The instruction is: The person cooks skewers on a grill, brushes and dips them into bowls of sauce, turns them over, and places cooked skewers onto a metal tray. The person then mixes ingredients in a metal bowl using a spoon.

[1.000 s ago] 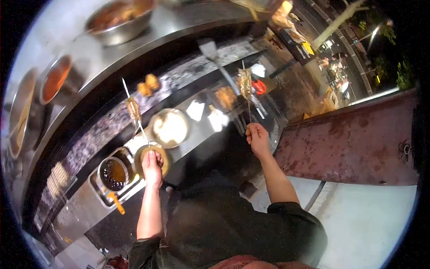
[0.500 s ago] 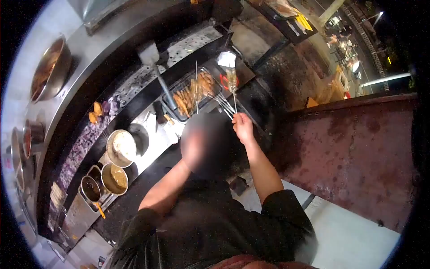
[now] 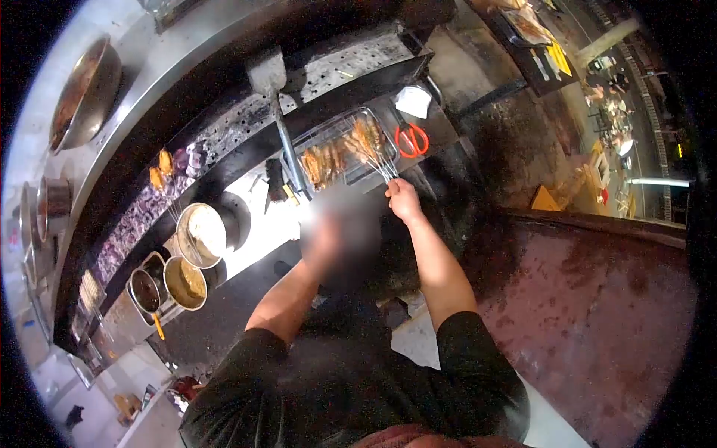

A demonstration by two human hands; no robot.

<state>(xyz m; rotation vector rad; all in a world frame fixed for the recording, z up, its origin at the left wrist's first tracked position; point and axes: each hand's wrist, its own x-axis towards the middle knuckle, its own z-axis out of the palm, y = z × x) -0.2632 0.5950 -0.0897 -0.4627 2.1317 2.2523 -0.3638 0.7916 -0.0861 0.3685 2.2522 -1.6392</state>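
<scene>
My right hand (image 3: pixel 404 200) is closed on the metal ends of several skewers (image 3: pixel 385 169). Their browned meat (image 3: pixel 366 139) lies at the right side of a wire-edged tray (image 3: pixel 361 114). More browned skewered food (image 3: pixel 323 163) fills the tray's left side. My left hand (image 3: pixel 326 237) is near the tray's front, but a blurred patch covers its fingers, so whatever it may hold is hidden. Red-handled scissors (image 3: pixel 411 140) lie just right of the tray, below a white piece (image 3: pixel 412 102) that looks like paper or a packet.
A long charcoal grill (image 3: pixel 138 216) curves along the far side, with two browned pieces (image 3: pixel 160 170) over the coals. A flat metal shovel (image 3: pixel 267 73) leans across its edge. Pots (image 3: pixel 202 233) stand at left, one a sauce pot (image 3: pixel 185 282). A large bowl (image 3: pixel 88 97) sits behind.
My right hand has lowered the skewer it held up over the scissors, bringing it in with the others at the tray. The scissors are now uncovered. The view has shifted slightly.
</scene>
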